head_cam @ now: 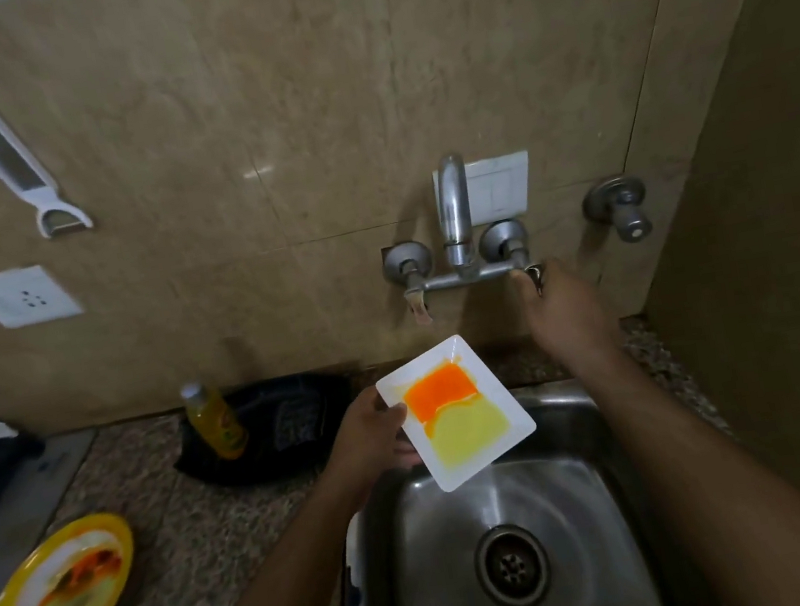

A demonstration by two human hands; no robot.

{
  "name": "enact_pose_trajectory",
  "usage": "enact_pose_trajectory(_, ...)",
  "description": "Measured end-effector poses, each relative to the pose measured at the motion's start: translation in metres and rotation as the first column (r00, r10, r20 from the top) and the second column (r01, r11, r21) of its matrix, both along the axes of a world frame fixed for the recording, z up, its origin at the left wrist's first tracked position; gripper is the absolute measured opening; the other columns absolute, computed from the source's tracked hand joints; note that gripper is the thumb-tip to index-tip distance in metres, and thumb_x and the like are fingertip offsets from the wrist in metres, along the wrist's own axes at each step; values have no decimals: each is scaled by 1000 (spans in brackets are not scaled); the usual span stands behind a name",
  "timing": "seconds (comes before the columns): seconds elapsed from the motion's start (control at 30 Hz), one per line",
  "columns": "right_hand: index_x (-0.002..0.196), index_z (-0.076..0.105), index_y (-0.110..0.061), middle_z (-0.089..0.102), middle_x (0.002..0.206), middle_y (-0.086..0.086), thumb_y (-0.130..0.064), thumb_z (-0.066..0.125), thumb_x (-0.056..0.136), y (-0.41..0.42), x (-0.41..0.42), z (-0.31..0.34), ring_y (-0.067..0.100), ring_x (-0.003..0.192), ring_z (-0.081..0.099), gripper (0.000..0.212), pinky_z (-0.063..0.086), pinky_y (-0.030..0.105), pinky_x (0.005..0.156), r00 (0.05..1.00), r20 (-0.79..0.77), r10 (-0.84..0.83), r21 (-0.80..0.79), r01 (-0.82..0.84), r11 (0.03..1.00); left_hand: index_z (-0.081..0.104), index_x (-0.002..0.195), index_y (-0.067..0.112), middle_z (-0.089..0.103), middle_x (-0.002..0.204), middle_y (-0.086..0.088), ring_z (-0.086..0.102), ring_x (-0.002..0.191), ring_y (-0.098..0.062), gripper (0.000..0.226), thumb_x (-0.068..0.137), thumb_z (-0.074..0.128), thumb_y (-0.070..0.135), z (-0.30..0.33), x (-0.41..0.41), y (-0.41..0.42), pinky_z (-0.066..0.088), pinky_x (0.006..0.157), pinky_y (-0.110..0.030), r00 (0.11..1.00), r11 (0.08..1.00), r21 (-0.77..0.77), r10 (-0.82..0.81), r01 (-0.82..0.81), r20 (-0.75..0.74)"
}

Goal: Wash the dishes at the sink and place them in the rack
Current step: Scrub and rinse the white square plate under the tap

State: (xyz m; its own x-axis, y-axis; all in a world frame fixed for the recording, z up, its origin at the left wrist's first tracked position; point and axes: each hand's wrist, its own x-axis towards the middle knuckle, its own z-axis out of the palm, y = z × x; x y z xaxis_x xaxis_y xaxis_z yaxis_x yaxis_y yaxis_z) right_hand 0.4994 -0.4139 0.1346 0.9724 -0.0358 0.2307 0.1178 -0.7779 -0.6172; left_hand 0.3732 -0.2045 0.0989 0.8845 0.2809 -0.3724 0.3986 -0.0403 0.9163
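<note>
My left hand (368, 434) grips the left edge of a white rectangular plate (465, 443) smeared with orange and yellow sauce, holding it tilted over the back left corner of the steel sink (585, 482). My right hand (564, 306) reaches up to the wall tap (456, 221) and its fingers curl round the right tap handle (535, 275). No water is visible from the spout. A round yellow-rimmed plate (57, 595) with orange and yellow residue lies on the counter at the left.
A yellow dish-soap bottle (216, 421) stands in a black tray (276, 425) behind the counter. A second valve (625, 212) juts from the wall at the right. A grater-peeler (11, 163) hangs on the wall above a socket (18, 297). The speckled counter (186, 516) surrounds the sink.
</note>
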Motion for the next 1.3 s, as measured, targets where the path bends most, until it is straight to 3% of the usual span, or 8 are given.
enact_pose_trajectory(0.17,105,53,-12,42,67,-6,-45,34,104,4,5,-3,14,57,38,39,22,31,50,998,59,-25,-93,30,995,52,128,16,71,99,-5,73,74,-16,26,102,48,13,1,6,-5,57,54,-26,999,999,-7,-38,38,-3)
enact_pose_trajectory(0.5,100,62,-15,59,76,-2,-43,33,105,3,14,-16,12,63,49,41,27,27,51,998,8,-67,113,66,991,52,129,11,69,100,-12,72,73,-20,28,101,47,8,1,8,-17,56,50,-25,997,996,-58,-72,70,-36)
enact_pose_trajectory(0.63,102,62,-16,65,85,2,-45,32,104,4,16,-17,23,76,57,42,35,32,61,998,-10,-60,156,61,986,54,128,9,70,100,-16,73,69,-21,28,100,48,6,-3,8,-19,57,51,-29,998,997,-60,-54,52,-32)
enact_pose_trajectory(0.8,99,61,-16,64,82,0,-45,32,105,4,15,-16,17,70,55,42,31,29,55,999,-11,-48,163,50,985,52,130,8,69,98,-18,71,63,-18,31,100,48,4,-4,10,-22,57,48,-30,997,995,-83,-61,57,-45)
enact_pose_trajectory(1.0,96,59,-21,64,82,-6,-44,36,104,0,11,-13,12,75,59,34,43,32,63,998,-37,47,284,-34,958,51,134,10,67,103,-16,70,72,-18,33,101,46,4,-3,15,-26,55,47,-24,993,993,-52,-107,104,-53)
enact_pose_trajectory(1.13,127,56,-23,64,108,-7,-47,44,100,-11,2,-28,16,101,60,39,47,38,86,983,-155,94,393,-25,919,51,132,11,67,98,-11,68,73,-18,31,102,46,5,-5,21,-26,56,47,-25,991,992,-28,-121,120,-51)
enact_pose_trajectory(1.23,98,71,-15,73,95,5,-56,49,90,-23,-14,-54,29,92,68,47,53,47,87,946,-301,122,394,7,919,50,133,12,66,107,-14,68,76,-19,31,102,45,7,-7,27,-27,57,49,-26,988,989,18,-147,148,-43)
enact_pose_trajectory(1.3,90,73,-7,74,88,12,-42,54,95,-24,-24,-64,33,86,69,40,55,45,81,901,-373,222,428,-45,903,49,132,10,65,109,-15,68,77,-21,30,103,44,6,-12,33,-27,58,49,-27,987,987,15,-160,161,-32)
